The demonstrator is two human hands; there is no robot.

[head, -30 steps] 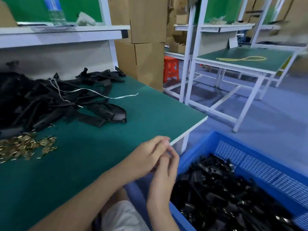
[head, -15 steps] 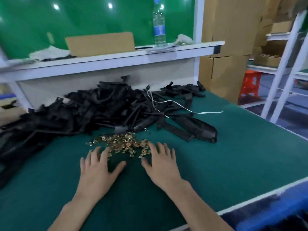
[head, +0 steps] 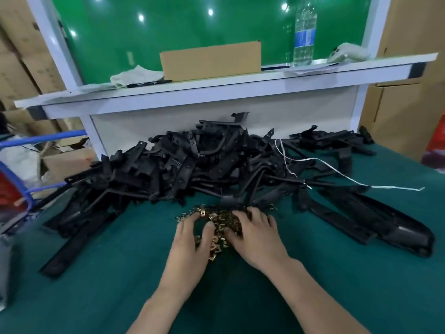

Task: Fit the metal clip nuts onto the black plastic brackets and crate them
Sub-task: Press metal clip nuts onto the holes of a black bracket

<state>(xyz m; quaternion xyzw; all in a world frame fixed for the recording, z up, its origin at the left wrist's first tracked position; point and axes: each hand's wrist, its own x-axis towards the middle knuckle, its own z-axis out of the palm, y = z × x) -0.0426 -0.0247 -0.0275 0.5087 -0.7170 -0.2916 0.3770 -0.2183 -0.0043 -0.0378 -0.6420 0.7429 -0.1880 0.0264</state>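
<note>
Pressing palm-down on the clip nuts (head: pixel 218 219), heaped mid-table (head: pixel 96 297) just near of the black brackets (head: pixel 183 165). With the left hand (head: pixel 190 247), spread loosely, gripping nothing visible. With the right hand (head: pixel 255 239), fingertips bent into the heap, perhaps pinching one; cannot tell. Likely light, stiff, springy, slippery: best pinched by the flat sides, open mouth leading.
</note>
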